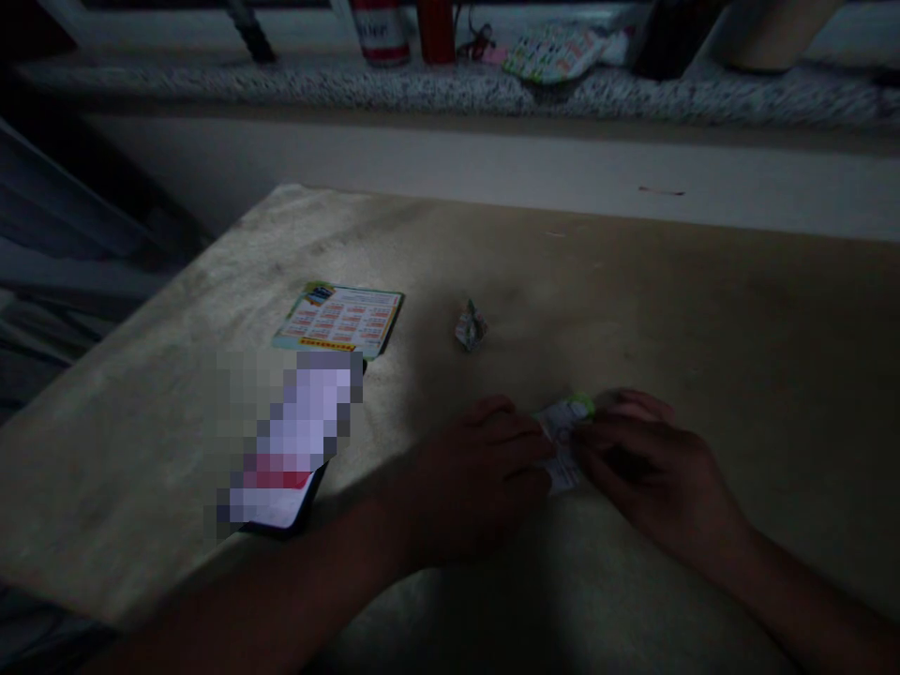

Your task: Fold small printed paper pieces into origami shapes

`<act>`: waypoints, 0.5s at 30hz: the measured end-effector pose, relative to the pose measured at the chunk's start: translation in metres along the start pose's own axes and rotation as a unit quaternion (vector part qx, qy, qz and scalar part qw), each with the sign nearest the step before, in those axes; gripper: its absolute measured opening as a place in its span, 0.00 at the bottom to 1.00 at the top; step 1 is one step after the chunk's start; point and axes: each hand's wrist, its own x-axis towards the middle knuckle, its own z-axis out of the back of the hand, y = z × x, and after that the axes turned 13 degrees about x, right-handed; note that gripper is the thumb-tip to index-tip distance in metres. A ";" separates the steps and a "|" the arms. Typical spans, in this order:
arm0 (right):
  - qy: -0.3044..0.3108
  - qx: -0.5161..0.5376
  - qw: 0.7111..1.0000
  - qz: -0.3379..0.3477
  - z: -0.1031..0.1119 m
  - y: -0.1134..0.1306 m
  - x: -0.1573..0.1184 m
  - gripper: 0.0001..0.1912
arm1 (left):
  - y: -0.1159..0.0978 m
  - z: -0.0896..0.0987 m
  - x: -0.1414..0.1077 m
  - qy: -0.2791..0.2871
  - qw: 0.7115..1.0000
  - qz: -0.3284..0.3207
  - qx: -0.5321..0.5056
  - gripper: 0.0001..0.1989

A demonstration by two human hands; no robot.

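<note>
A small printed piece of paper (pixel 561 448), pale with a green edge at its top, lies on the table between my two hands. My left hand (pixel 485 473) has its fingers curled together over the paper's left side, holding it against the surface. From the other side, my right hand (pixel 653 469) pinches the paper's right edge between thumb and fingers. Parts of the paper are hidden under the fingertips, and the dim light blurs its print. Beyond my left hand sits a small crumpled piece of printed paper (pixel 471 328).
A phone (pixel 299 441) with a lit, blurred screen lies on the table (pixel 506 248) left of my hands. Just behind it is a calendar card (pixel 342 317). A speckled stone sill (pixel 436 89) at the back holds a can (pixel 380 33), a crumpled printed packet (pixel 552 53) and several other items.
</note>
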 end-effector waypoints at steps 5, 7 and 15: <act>0.035 -0.030 0.999 -0.015 0.002 0.000 -0.002 0.06 | 0.004 -0.002 0.000 0.035 0.999 -0.012 -0.021 0.07; 0.050 -0.033 0.998 -0.017 0.003 0.000 -0.001 0.05 | 0.004 -0.001 0.002 0.041 0.999 -0.008 -0.031 0.07; 0.102 -0.047 0.993 -0.033 0.008 0.001 0.001 0.08 | 0.009 0.001 0.002 0.062 0.995 0.000 -0.076 0.06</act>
